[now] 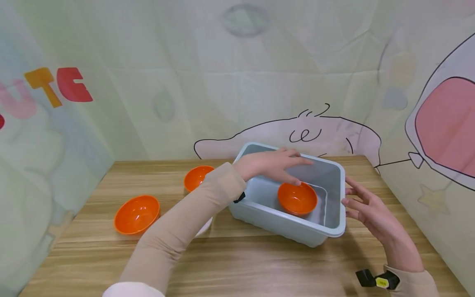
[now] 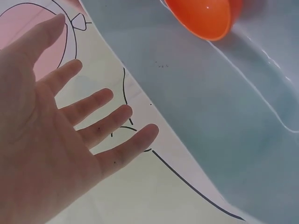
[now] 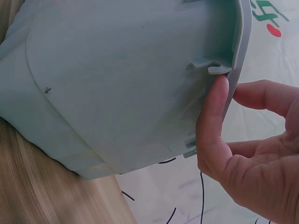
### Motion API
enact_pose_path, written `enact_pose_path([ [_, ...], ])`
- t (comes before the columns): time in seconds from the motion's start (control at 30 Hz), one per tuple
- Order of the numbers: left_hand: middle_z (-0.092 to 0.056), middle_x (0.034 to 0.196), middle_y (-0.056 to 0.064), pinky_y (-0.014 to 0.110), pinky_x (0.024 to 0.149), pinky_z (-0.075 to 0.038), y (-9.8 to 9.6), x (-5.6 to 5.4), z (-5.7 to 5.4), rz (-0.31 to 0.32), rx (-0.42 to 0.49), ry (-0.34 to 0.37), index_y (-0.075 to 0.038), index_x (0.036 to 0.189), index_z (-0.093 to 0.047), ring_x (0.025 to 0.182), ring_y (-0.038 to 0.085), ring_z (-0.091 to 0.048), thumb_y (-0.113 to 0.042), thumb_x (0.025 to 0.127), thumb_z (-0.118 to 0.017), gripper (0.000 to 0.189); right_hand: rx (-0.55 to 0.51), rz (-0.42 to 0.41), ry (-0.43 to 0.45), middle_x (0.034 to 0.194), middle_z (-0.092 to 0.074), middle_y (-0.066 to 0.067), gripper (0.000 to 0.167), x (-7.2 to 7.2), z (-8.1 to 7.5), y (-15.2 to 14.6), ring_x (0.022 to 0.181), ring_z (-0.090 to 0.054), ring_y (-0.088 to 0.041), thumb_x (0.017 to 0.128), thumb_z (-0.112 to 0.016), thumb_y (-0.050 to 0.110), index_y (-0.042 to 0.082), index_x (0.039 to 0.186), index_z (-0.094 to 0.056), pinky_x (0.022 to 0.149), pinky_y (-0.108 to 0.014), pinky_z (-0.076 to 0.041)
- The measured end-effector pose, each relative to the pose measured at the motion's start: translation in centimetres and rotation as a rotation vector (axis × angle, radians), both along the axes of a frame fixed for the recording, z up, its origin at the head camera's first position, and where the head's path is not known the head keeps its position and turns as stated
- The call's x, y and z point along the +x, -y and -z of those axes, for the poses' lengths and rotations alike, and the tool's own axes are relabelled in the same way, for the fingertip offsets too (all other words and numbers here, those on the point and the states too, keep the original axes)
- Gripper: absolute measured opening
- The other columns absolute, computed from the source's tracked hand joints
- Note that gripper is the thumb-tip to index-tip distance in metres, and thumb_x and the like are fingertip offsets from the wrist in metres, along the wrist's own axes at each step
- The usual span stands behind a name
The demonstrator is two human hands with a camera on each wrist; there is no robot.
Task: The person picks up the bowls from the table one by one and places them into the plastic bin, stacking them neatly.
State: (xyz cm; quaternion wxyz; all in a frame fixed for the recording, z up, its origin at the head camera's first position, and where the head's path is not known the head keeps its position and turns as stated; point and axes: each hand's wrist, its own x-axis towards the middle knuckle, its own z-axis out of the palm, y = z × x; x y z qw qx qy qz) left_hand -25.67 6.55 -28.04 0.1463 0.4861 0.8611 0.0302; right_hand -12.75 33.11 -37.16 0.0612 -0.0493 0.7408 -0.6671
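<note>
A pale blue-grey plastic bin stands on a wood-grain table, right of the middle, its mouth facing up. Inside, toward its right-hand part, an upright orange bowl rests on the bottom.

The person's left hand reaches over the bin with its fingers spread wide; from the head view its thumb overlaps the bowl's edge, while the left wrist view shows hand and bowl apart. The right hand is at the bin's right end, its fingers loosely bent and parted, fingertips touching the outer side of the rim.

Left of the bin are two more orange bowls, a nearer one and a farther one partly covered by the left sleeve. A white dish is mostly hidden behind that sleeve.

Around the table hangs a pale printed cloth with bright letters at left and a pink balloon at right.

The bin's long axis runs left to right, slanting so that the right end lies nearer the person.
</note>
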Motion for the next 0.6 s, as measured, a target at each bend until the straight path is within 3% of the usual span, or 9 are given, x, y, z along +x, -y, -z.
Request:
enact_pose_path([
  [0.27,-0.022,0.158,0.001,0.043,0.114,-0.033,2.3,0.6,-0.3,-0.037,0.014,-0.001,-0.039,0.152,-0.022,0.145,0.027,-0.024,-0.05,0.095,-0.052,0.066,0.004,-0.001,-0.004,0.119,-0.04,-0.002,0.073,0.0,-0.1,0.2,0.095,-0.061,-0.005,0.097,-0.052,0.006,0.004,0.154,-0.007,0.078,-0.023,-0.057],
  [0.6,-0.019,0.16,0.004,0.049,0.113,-0.032,4.7,1.2,0.0,-0.059,0.056,0.016,-0.038,0.152,-0.022,0.146,0.028,-0.022,-0.049,0.094,-0.054,0.067,0.004,0.018,0.007,0.119,-0.038,-0.002,0.074,0.1,-0.1,0.2,0.094,-0.06,-0.003,0.097,-0.053,0.007,0.006,0.155,-0.007,0.077,-0.023,-0.057],
])
